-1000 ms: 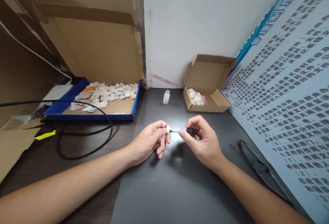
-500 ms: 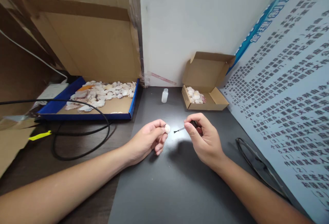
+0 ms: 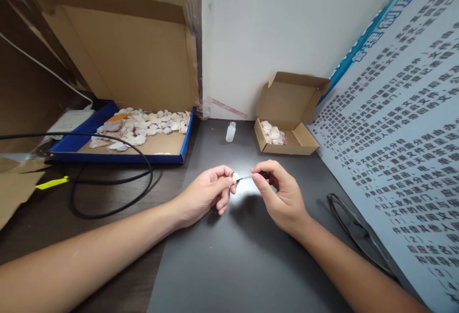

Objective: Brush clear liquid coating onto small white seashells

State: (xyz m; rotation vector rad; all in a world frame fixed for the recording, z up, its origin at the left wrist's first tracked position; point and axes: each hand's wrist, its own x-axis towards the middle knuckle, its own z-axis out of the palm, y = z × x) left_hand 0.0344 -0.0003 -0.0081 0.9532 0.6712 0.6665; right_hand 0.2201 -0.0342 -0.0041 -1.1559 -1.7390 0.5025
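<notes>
My left hand (image 3: 206, 195) pinches a small white shell (image 3: 234, 177) between thumb and fingers, just above the dark mat (image 3: 244, 255). My right hand (image 3: 279, 195) holds a thin brush with a black cap (image 3: 251, 176); its tip touches the shell. A small open glass bottle (image 3: 231, 131) stands on the mat beyond both hands.
A blue-edged cardboard tray (image 3: 143, 152) with several shells lies at the back left. A small open carton (image 3: 287, 128) with a few shells sits at the back right. A black cable (image 3: 107, 198) loops on the left. Glasses (image 3: 355, 234) lie by a printed board (image 3: 405, 136) on the right.
The brush tip was on the shell, drew away to the right, and now touches the shell again. My left hand has stayed nearly in place.
</notes>
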